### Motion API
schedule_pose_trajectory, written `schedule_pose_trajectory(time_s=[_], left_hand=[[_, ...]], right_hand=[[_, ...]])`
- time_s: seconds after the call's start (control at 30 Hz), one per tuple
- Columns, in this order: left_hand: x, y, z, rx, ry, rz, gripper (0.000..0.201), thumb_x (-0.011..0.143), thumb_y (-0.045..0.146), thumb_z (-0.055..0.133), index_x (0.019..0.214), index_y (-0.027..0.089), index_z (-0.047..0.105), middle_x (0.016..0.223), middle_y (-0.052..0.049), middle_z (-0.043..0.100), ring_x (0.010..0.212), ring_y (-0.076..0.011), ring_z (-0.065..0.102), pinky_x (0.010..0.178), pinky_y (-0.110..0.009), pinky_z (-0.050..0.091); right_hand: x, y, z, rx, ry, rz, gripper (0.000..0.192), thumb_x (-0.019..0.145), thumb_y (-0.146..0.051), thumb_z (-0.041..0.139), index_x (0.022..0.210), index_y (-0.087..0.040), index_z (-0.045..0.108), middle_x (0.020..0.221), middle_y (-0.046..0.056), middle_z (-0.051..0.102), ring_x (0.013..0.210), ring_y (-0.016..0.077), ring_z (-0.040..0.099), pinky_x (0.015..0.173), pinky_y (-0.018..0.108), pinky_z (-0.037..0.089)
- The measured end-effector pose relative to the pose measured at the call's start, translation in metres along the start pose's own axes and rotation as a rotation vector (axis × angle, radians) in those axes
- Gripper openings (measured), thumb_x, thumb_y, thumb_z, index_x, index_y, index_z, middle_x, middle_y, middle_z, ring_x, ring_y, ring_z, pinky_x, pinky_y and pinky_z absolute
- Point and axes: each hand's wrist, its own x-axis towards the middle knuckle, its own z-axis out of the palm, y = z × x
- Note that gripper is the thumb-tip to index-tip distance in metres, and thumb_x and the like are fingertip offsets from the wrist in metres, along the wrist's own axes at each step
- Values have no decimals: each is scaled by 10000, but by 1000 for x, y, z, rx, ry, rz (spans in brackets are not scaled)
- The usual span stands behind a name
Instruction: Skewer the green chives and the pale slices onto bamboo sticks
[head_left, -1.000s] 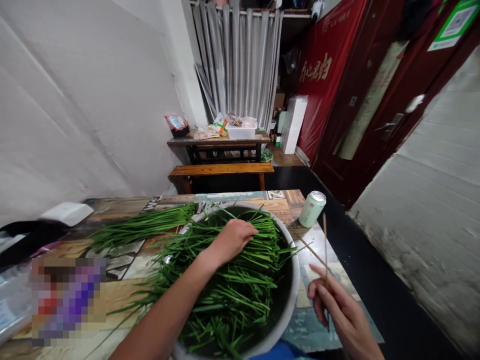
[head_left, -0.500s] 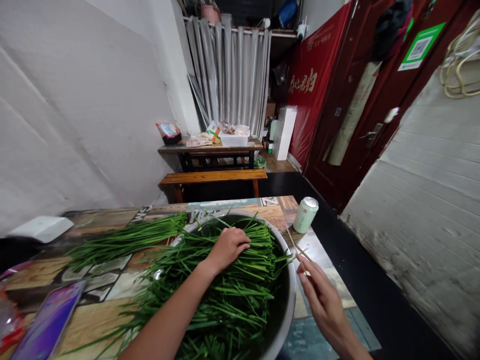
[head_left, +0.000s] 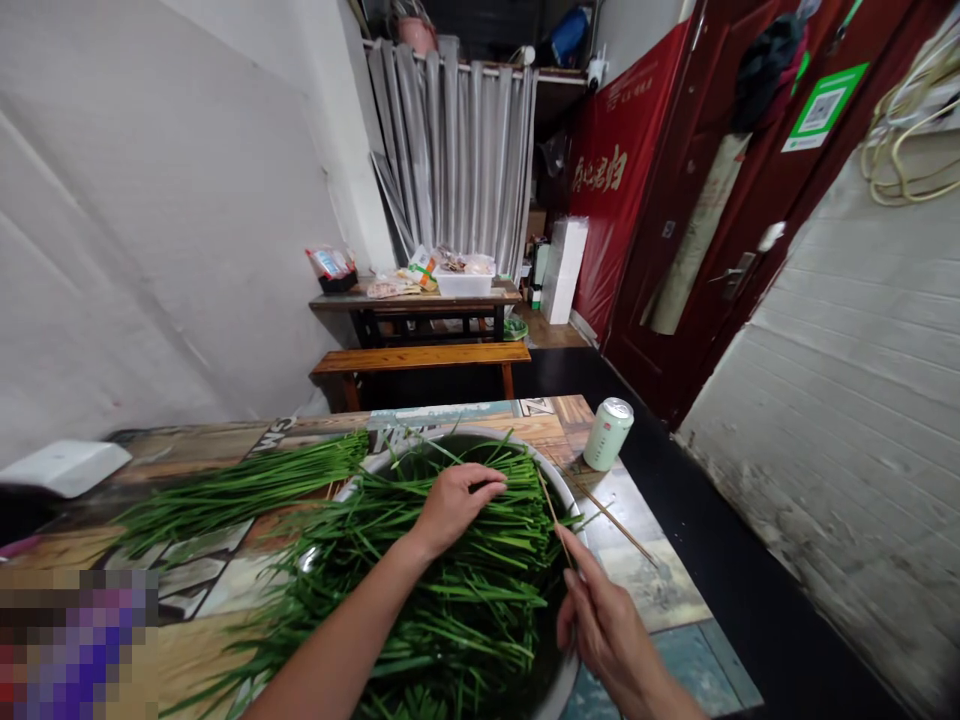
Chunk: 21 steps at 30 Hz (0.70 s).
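A large metal basin [head_left: 568, 660] stands on the table, heaped with long green garlic chives [head_left: 487, 590]. My left hand [head_left: 459, 505] rests on the heap, its thumb and fingers pinched together over some chives near their cut ends. Between the fingers of my right hand [head_left: 600, 605] is a thin bamboo skewer [head_left: 550, 498], pointing up and left over the basin's right side. A second skewer [head_left: 619, 524] lies on the table behind that hand. Left of the basin, a separate bunch of chives [head_left: 255, 485] lies flat on the tabletop.
A pale green can [head_left: 608, 435] stands near the table's right edge. A white box-like object [head_left: 66, 468] sits at the far left; the lower left corner is pixelated. Beyond the table are a wooden bench [head_left: 420, 357] and another table holding a plastic tub [head_left: 465, 284].
My right hand has moved left from the tabletop to the basin's rim, bringing one skewer along. The other skewer stays on the table. My left hand keeps to the chives, its fingers slightly shifted.
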Motion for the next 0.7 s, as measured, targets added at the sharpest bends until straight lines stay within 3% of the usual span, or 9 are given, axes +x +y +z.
schedule_pose_trajectory(time_s=[0.07, 0.2, 0.47, 0.7], left_hand=[[-3, 11, 1, -139, 26, -105, 232, 733, 341, 553, 831, 178, 684, 797, -49, 676, 714, -161, 589, 693, -267, 454], [-8, 26, 6, -390, 45, -302, 293, 707, 346, 574, 889, 134, 661, 720, -51, 666, 516, -105, 519, 500, -214, 411], [-9, 26, 19, -570, 26, -420, 328, 672, 317, 608, 923, 107, 630, 722, -63, 649, 512, -85, 505, 436, -181, 349], [-8, 20, 26, -584, 42, -442, 304, 661, 313, 614, 880, 103, 629, 693, -57, 637, 506, -90, 525, 418, -185, 352]], right_hand=[[1, -1, 2, -20, -23, -59, 461, 909, -325, 263, 1345, -178, 289, 474, -25, 569, 390, 116, 497, 429, 192, 417], [4, -9, 1, -65, 14, -194, 396, 884, -276, 343, 1247, -170, 462, 671, 41, 616, 568, 140, 565, 576, 227, 482], [3, -8, -2, 7, 41, -207, 365, 875, -237, 377, 1210, -171, 507, 1084, 118, 618, 967, 220, 585, 841, 335, 468], [2, -3, -4, 1, 45, -178, 364, 878, -239, 374, 1205, -151, 509, 1065, 113, 632, 859, 199, 626, 800, 295, 490]])
